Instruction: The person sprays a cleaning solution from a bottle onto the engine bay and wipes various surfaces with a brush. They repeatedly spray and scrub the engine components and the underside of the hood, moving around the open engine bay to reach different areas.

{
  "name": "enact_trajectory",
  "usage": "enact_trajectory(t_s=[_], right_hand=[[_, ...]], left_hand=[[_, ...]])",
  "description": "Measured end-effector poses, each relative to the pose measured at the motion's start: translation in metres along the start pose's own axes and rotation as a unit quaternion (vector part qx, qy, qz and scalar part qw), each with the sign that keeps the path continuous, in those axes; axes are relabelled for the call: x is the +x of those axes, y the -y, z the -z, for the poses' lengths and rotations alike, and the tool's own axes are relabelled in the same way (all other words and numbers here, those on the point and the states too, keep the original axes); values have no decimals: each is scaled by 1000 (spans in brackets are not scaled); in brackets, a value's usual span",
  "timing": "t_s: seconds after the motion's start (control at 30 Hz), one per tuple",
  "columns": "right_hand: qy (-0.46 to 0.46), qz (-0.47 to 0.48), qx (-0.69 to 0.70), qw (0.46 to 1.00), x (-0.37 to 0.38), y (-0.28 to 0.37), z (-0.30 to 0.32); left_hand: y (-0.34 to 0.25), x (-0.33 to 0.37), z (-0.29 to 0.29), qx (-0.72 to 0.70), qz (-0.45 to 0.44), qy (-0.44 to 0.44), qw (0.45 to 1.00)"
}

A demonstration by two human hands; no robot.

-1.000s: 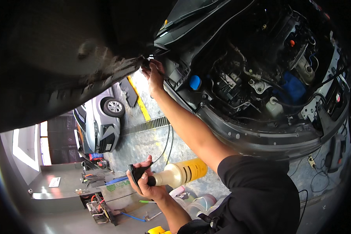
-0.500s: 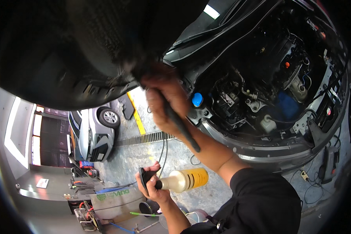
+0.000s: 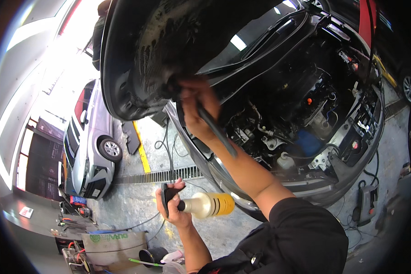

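Note:
My left hand [image 3: 172,204] is wrapped round the black trigger head of a spray bottle [image 3: 208,204], which has a pale upper body and a yellow lower part. The bottle lies tilted sideways in the grip. Higher up, my right hand [image 3: 200,109], blurred, grips a brush with a long dark handle [image 3: 218,132] that points back along the forearm. Its dark head, smeared by motion, is against the underside of a raised car hood [image 3: 116,59]. Whitish foam or streaks show on that dark surface. Beyond my right arm lies the uncovered engine bay [image 3: 260,132].
A silver car [image 3: 89,141] stands at the left. A drain grate [image 3: 146,177] crosses the wet floor, with black cables [image 3: 169,155] over it. A black bucket [image 3: 153,255] is at the lower left. Another device with a cord [image 3: 366,201] lies at the right.
The view has shifted, showing more of the hood and the silver car. My right hand still works the brush on the hood's underside; my left keeps the spray bottle.

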State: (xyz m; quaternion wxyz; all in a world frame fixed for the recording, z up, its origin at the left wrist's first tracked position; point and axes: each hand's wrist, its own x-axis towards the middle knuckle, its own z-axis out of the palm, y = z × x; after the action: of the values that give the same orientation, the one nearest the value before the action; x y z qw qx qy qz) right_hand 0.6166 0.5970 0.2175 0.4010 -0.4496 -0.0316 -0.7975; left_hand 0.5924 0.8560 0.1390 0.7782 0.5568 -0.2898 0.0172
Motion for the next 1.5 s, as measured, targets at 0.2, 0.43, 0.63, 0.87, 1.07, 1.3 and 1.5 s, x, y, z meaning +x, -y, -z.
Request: enact_trajectory(t_s=[0.2,0.43,0.63,0.87,1.07,1.3,1.5], right_hand=[[-52,-61,33,996,10,13,-10],[96,-80,142,982,2,40,-9],[148,1,203,968,-4,16,-21],[-41,100,190,976,65,30,-9],[112,-249,180,945,-32,9,-16],[-41,82,251,964,158,97,40],[36,93,227,969,136,87,32]], left_hand=[[0,-11,-2,-26,-5,-15,1000],[-6,-13,-6,57,5,2,998],[-9,-9,-7,53,-11,32,998],[-14,-11,-12,47,6,3,999],[-9,-5,-33,47,-1,44,998],[-7,-2,-24,60,-28,94,993],[-16,8,-60,11,-23,121,992]])
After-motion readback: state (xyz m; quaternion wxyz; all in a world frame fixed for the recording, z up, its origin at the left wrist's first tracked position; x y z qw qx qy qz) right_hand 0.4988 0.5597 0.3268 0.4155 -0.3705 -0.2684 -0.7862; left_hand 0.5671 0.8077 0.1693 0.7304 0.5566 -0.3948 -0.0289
